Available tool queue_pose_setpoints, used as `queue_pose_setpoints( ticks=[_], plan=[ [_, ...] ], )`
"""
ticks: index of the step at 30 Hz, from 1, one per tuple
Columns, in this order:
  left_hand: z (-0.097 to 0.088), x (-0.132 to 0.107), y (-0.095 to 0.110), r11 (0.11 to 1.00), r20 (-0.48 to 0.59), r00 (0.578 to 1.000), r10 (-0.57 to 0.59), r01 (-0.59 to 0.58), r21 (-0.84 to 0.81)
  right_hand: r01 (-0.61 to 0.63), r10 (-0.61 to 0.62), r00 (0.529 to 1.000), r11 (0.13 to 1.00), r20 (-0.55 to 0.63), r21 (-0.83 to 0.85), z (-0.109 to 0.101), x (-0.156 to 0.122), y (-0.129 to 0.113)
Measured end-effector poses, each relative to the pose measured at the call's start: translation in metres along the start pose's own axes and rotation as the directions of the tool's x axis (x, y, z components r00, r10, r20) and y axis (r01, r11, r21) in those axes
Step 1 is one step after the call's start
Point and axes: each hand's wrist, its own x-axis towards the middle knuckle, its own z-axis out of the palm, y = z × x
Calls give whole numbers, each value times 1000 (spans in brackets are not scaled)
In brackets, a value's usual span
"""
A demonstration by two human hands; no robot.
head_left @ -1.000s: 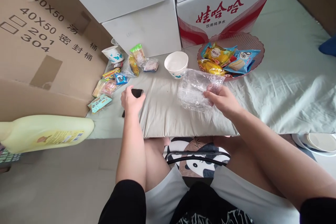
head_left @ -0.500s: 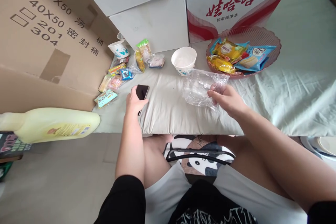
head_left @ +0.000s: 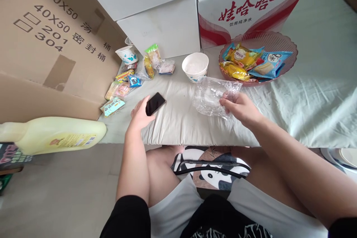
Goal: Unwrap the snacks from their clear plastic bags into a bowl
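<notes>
My left hand (head_left: pixel 140 114) grips a black phone (head_left: pixel 155 103), lifted and tilted a little over the grey cloth-covered cushion (head_left: pixel 178 122). Over to the right, my right hand (head_left: pixel 240 108) pinches the near edge of a crumpled clear plastic bag (head_left: pixel 212 96), which lies on the same cushion. A white paper bowl (head_left: pixel 195 66) stands just behind the bag. Beyond it to the right, a pink glass dish (head_left: pixel 287 46) holds several wrapped snacks (head_left: pixel 252 62).
Loose snack packets (head_left: pixel 131 80) and a second paper cup (head_left: pixel 126 54) lie at the back left. A brown carton (head_left: pixel 47 44), white boxes (head_left: pixel 158 18) and a red-printed water carton (head_left: pixel 245 3) line the back. A yellow jug (head_left: pixel 52 135) lies at left. White plates (head_left: pixel 346 154) sit low right.
My left hand has picked the phone up off the cushion and turned it to the right. My right hand has stayed on the plastic bag. The camera shifted slightly.
</notes>
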Motion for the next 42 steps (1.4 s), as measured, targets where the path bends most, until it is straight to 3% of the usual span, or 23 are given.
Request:
queue_pose_setpoints(
  ticks=[2,5,8,10,16,22,29,32,34,35,36,37,39,42],
  plan=[
    [-1,0,4,999,-79,997,-7,10,32,-7,7,1000,1000,-9,8,1,0,0],
    [0,4,7,980,-193,961,-199,192,-55,-4,4,1000,1000,-9,11,2,0,0],
    [6,10,9,921,-128,918,-375,353,-163,2,-2,1000,1000,2,-11,2,0,1],
    [11,13,13,931,-82,935,-345,329,-161,4,-4,1000,1000,7,-20,3,0,1],
    [22,21,27,982,-89,979,-185,187,9,-2,2,1000,1000,15,-22,5,1,2],
    [19,22,24,980,-40,982,-183,179,-88,14,-13,1000,999,13,-31,3,1,3],
    [17,27,28,966,-86,968,-236,224,-125,-2,3,1000,999,18,-35,5,0,1],
    [19,21,36,949,-245,941,-232,164,-269,3,-2,1000,1000,18,-9,3,0,2],
    [28,10,51,855,-305,940,-153,-28,-517,26,-27,998,999,58,19,2,-1,3],
    [34,3,61,723,-279,958,-70,-144,-675,35,-39,994,999,106,37,3,-2,3],
    [41,-6,73,552,-184,980,76,-195,-811,39,-47,984,998,170,54,5,-3,2],
    [48,-14,85,398,-80,972,219,-164,-902,35,-50,968,997,246,65,7,-5,2],
    [61,-28,109,214,70,914,399,-19,-977,21,-46,924,997,380,69,12,-9,1],
    [67,-35,132,128,237,850,470,200,-971,23,-55,893,997,447,76,17,-12,1]
  ],
)
